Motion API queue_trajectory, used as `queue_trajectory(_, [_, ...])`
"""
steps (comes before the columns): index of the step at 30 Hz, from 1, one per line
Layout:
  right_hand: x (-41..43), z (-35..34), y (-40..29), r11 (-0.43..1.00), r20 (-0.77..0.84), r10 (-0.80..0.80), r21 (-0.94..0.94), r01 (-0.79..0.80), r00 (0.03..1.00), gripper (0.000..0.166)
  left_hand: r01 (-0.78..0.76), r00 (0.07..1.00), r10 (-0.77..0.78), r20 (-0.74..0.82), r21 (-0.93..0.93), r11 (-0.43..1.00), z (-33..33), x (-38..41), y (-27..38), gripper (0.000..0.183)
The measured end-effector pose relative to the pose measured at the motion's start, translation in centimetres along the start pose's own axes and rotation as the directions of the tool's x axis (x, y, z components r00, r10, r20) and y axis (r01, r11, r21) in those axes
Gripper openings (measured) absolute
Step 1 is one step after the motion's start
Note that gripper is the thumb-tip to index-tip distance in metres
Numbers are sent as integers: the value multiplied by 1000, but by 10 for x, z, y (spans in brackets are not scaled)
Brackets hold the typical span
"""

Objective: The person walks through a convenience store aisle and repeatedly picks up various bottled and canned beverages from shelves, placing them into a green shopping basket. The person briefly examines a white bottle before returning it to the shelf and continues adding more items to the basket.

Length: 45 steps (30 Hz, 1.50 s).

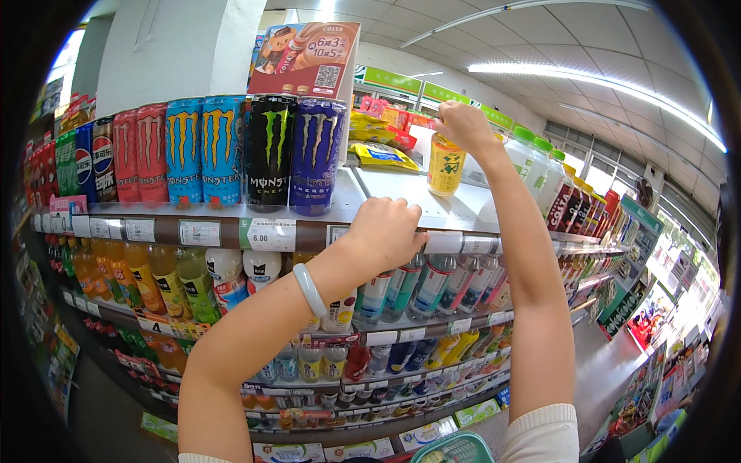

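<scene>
My right hand (463, 124) is closed around the top of a yellow-labelled drink bottle (446, 165), which is upright over the white top shelf (399, 194). My left hand (386, 231), with a pale bangle on its wrist, is curled at the front edge of that shelf; whether its fingers grip the edge is hidden. Left of the bottle, a purple Monster can (315, 156) and a black Monster can (270, 153) stand side by side. White bottles with green caps (524, 153) stand to the right, partly behind my right forearm.
Yellow snack packets (382, 156) lie behind the shelf's front part. A Costa promotion box (307, 58) stands behind the cans. Lower shelves hold rows of drink bottles (428, 283). A green plastic basket (457, 448) is at the bottom, near boxes on the floor.
</scene>
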State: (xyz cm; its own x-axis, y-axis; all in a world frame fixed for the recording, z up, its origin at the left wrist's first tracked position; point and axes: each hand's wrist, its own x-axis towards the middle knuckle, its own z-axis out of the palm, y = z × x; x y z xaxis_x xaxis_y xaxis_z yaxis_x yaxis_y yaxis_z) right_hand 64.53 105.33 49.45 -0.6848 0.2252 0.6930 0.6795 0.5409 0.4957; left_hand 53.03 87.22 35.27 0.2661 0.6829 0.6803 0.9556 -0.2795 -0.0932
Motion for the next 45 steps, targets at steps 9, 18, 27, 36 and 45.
queue_trajectory(9, [-17, -84, -9, 995, -148, 90, 55, -83, 985, 21, 70, 997, -65, 44, -108, 992, -9, 5, 2, 55])
queue_trajectory(18, [-58, -170, -16, 986, -286, 22, 167, 27, 958, 42, -171, 949, -80, -304, -712, 681, -15, 11, 55, 77])
queue_trajectory(27, [-177, -208, -23, 927, -35, 129, 359, -108, 991, 46, -104, 984, 134, -116, -990, -92, 17, -18, 149, 72])
queue_trajectory(36, [-366, -186, -23, 849, 439, 231, 344, -400, 868, 41, 279, 872, 467, 148, -934, -225, 144, -59, 261, 71])
queue_trajectory(45, [-576, -101, -74, 648, 694, 469, 149, -747, 546, 47, 458, 671, 612, 418, -883, 102, 309, -196, 347, 65])
